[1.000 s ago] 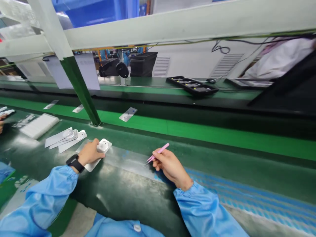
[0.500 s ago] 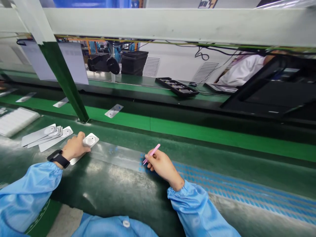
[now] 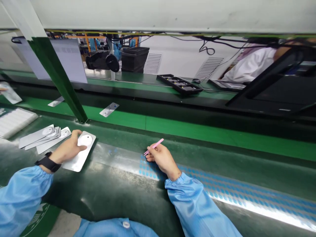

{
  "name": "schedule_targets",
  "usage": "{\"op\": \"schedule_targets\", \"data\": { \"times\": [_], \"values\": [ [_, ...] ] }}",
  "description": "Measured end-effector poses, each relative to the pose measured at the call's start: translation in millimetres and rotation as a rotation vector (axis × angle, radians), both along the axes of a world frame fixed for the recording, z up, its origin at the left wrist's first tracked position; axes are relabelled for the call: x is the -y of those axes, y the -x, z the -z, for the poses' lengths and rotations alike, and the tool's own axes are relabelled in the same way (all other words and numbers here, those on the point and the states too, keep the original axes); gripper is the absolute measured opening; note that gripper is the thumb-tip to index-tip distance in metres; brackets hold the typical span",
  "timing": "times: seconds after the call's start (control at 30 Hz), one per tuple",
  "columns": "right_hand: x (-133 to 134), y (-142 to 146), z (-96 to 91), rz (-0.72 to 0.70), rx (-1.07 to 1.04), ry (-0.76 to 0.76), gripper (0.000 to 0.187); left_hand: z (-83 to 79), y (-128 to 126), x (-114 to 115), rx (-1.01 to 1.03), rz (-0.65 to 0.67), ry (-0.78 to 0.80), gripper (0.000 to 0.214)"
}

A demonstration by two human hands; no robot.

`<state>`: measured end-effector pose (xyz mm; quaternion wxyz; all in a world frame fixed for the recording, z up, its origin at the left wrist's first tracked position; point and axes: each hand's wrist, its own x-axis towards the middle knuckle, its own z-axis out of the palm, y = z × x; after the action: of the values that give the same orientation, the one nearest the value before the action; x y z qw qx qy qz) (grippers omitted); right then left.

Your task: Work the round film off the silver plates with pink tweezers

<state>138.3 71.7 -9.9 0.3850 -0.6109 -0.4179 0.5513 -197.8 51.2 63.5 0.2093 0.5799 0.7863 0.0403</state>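
My left hand [image 3: 71,147] grips a flat white panel [image 3: 78,162] by its left edge, thumb on top, just above the green bench. The panel has rounded corners and a round raised disc near its far end. In my right hand [image 3: 161,158] a pair of pink tweezers [image 3: 155,146] is pinched, tips pointing down and left. The tips are at the left end of a long clear sheet with rows of blue round stickers [image 3: 148,169]. Whether a sticker sits between the tips is too small to tell. Left of my left hand lie several similar panels [image 3: 40,137], overlapping.
Beyond the bench runs a green conveyor belt [image 3: 128,121] carrying more panels [image 3: 109,109]. A slanted green post [image 3: 59,79] rises behind my left hand. A white ribbed stack [image 3: 17,122] lies far left. Another person's hand [image 3: 3,89] holds a panel at the left edge.
The panel in my left hand has been drawn nearer and turned more into view. My right hand with the tweezers has shifted slightly. At far left, another person's hand has lifted a panel.
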Motion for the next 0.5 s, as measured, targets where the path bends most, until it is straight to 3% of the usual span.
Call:
{"op": "schedule_targets", "data": {
  "times": [0.13, 0.3, 0.4, 0.5],
  "values": [
    [0.0, -0.6, 1.8, 0.012, -0.001, 0.020, 0.014, -2.4, -31.3, 17.5, 0.233, 0.135, -0.100, 0.069],
    [-0.8, 1.1, 1.3, -0.002, 0.050, 0.013, 0.017, 35.0, -96.9, 32.2, 0.494, 0.299, -0.120, 0.053],
    [-1.1, 1.8, 1.5, 0.004, 0.033, 0.016, 0.018, 51.4, -124.8, 38.8, 0.521, 0.360, -0.059, 0.051],
    [-1.7, 0.3, 0.9, 0.016, -0.019, 0.047, 0.020, 49.8, -132.2, 44.1, 0.413, 0.413, 0.015, 0.049]
  ]
}}
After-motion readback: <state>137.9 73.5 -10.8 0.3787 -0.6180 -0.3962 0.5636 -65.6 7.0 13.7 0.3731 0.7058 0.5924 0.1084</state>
